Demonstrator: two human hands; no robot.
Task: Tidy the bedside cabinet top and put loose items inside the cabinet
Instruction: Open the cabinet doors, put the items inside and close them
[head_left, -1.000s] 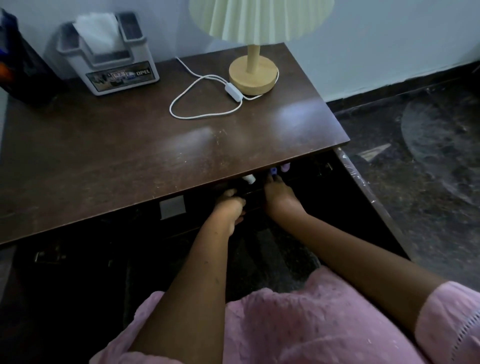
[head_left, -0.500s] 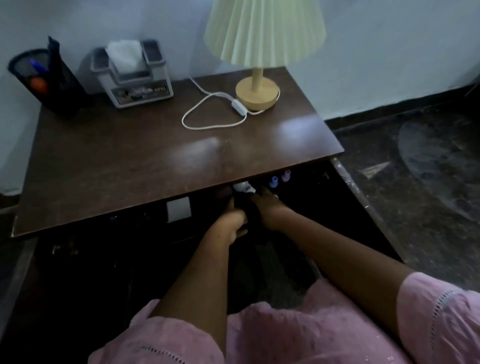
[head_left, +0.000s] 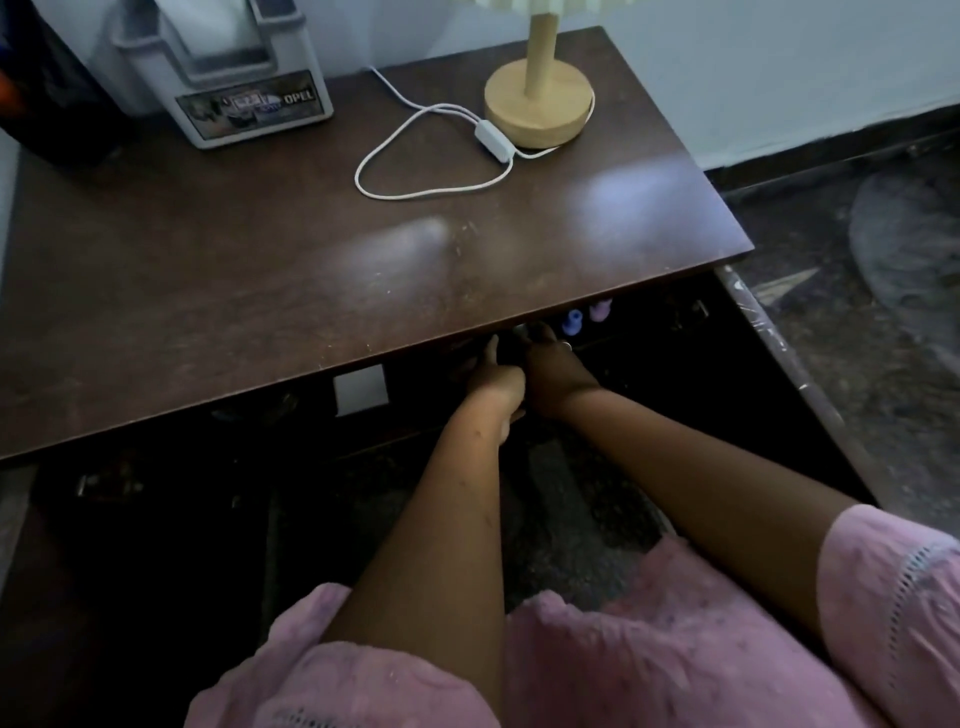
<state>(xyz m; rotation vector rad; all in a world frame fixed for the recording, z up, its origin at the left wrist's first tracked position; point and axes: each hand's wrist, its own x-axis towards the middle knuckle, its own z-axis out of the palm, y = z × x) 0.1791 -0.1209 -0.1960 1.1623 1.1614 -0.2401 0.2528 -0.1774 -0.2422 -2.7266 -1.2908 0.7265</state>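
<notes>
Dark wooden cabinet top (head_left: 218, 291) looks mostly cleared; left hand (head_left: 493, 387) and right hand (head_left: 553, 371), grips hidden, reach under its front edge beside small pastel bottles (head_left: 574, 322).

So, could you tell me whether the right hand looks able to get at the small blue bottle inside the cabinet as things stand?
Probably yes. The right hand is already under the cabinet top, and the small blue bottle stands just beyond its fingers with nothing visible between them. The pink bottle stands close beside it, so a nudge is possible.
</notes>
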